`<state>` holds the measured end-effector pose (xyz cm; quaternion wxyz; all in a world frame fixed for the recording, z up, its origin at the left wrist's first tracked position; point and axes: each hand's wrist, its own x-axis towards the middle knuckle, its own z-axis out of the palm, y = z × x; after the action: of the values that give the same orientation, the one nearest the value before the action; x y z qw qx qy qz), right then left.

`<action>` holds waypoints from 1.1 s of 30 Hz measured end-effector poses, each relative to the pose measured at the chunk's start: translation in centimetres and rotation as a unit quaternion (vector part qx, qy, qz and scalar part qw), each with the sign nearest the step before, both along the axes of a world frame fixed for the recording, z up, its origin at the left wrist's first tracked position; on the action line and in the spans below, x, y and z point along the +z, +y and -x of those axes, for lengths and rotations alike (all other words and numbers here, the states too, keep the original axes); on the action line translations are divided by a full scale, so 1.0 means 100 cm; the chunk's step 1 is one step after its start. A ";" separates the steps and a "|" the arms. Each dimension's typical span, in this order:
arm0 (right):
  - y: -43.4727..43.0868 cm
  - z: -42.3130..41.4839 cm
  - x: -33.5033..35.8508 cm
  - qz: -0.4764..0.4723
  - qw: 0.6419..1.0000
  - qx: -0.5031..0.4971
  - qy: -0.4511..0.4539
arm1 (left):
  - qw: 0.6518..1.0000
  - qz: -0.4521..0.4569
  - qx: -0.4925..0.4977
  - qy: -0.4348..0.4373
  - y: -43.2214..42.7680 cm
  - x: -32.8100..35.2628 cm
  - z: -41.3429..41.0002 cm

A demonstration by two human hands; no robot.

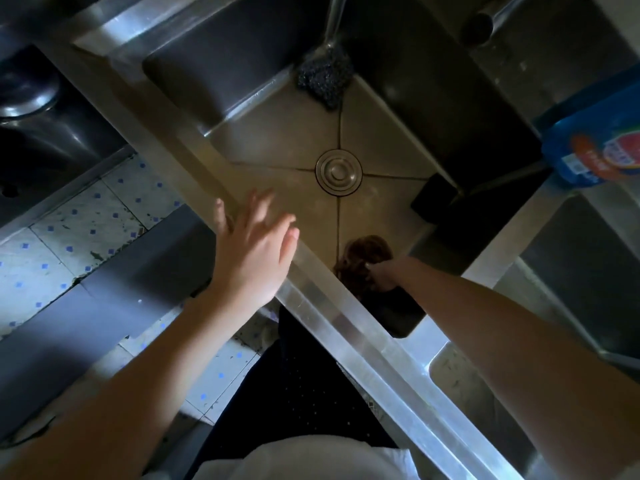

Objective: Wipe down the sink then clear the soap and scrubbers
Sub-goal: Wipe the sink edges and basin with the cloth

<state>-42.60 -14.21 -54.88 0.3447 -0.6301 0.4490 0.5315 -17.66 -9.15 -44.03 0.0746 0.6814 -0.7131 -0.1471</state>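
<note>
Brown scrubber point(364, 255) gripped by right fingers point(375, 274); left fingers point(277, 230) spread.

My left hand point(252, 251) and right hand point(381, 277) are bare, forearms uncovered; I wear a white top point(311, 459) above a dark garment point(304, 393) speckled with tiny pale dots.

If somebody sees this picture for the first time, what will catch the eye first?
First the steel sink with its round drain in the middle. Then the hands: the left hand spread open above the near rim, the right hand gripping a brown scrubber in the near corner. A bright blue soap pack stands out at the right edge.
</note>
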 end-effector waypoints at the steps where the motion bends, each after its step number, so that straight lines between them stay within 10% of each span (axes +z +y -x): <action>1: -0.004 0.002 0.000 0.002 1.000 -0.015 0.017 | 1.000 -0.012 -0.016 0.005 0.005 0.000 0.006; 10: -0.047 0.043 0.004 0.115 0.989 -0.085 0.023 | 0.997 -0.039 -0.065 0.000 0.039 -0.006 0.032; 21: 0.022 -0.026 0.007 -0.021 0.997 -0.070 -0.005 | 0.998 -0.020 -0.054 -0.015 0.038 -0.006 0.036; 26: 0.015 -0.021 0.009 0.123 0.985 -0.091 -0.076 | 0.998 -0.014 -0.059 -0.028 0.040 -0.002 0.036; 30: -0.018 -0.001 0.006 0.078 0.990 -0.010 0.118 | 0.997 -0.013 -0.062 -0.037 0.040 0.002 0.035; 33: -0.038 0.023 0.001 0.179 0.977 -0.056 0.104 | 0.997 -0.015 -0.062 -0.039 0.041 0.002 0.034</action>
<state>-44.87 -17.99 -54.81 0.2070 -0.5968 0.6050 0.4847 -21.09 -5.05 -43.81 0.0268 0.6419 -0.7543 -0.1354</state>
